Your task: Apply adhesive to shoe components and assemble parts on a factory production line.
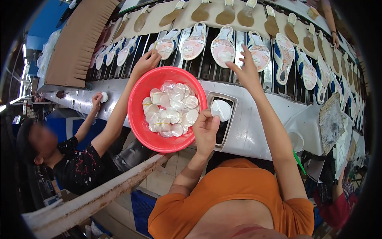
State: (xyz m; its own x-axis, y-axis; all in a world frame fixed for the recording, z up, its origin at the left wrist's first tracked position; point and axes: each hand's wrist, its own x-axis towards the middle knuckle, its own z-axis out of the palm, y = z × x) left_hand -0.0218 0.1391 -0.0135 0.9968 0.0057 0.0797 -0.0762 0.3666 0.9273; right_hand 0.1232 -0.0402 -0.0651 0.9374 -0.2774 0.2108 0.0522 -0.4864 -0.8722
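One white disc is pinched in the left hand; at its one o'clock, the right hand spreads near a sandal.

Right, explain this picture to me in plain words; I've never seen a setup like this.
There is no robot here, only a person in an orange top. The one picture comes from a wide fisheye camera on that person's head, looking down, so straight edges bend near the rim.

The left hand pinches a white disc. The right hand holds nothing; its fingers are spread beside the sandals, and whether they touch one is hard to tell. The sandals lie in a row on a surface of metal bars; behind them, brown soles rest on beige cloth.

The red bowl holds many more round white pieces. The arms at its left belong to another person.
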